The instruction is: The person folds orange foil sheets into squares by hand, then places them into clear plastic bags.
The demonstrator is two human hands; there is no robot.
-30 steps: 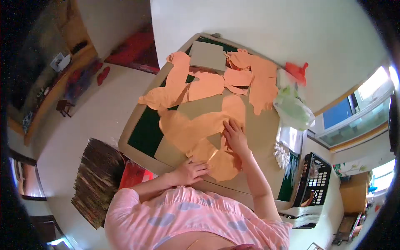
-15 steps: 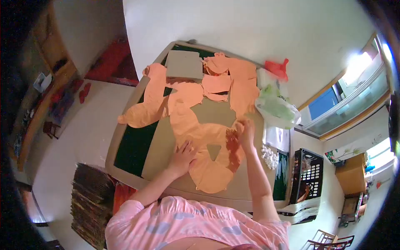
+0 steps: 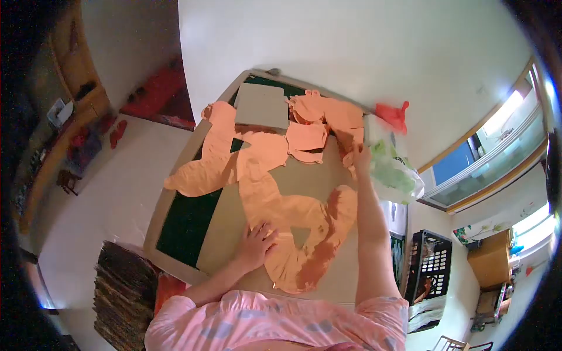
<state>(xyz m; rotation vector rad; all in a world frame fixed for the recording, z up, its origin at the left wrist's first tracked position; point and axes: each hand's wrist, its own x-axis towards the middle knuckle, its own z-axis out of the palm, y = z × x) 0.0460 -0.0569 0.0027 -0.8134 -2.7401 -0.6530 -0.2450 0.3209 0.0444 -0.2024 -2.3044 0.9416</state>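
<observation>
A peach-coloured, soft sheet piece (image 3: 263,196) with a gap in its middle lies in front of me; its right side is rumpled and shows reddish brown. My left hand (image 3: 257,244) rests flat on its left edge, fingers spread. Farther off at the right, my right hand (image 3: 361,159) has its fingers closed on the lower end of another peach sheet piece (image 3: 346,117), whose edge is bent up and shows brown. More peach pieces lie left of it, including a long one (image 3: 219,140) and a small one (image 3: 305,137). The right fingertips are partly hidden.
A grey-beige board (image 3: 261,105) lies on the far pieces. The table has a raised beige rim (image 3: 170,222) and a green surface (image 3: 190,225). At the right are a green-and-white plastic bag (image 3: 395,175), a red bag (image 3: 393,116) and a black crate (image 3: 430,263).
My right hand has moved away from the near piece, up to the far right piece, bending its lower end. The near piece's right side has shifted and rumpled. The left hand stays on it.
</observation>
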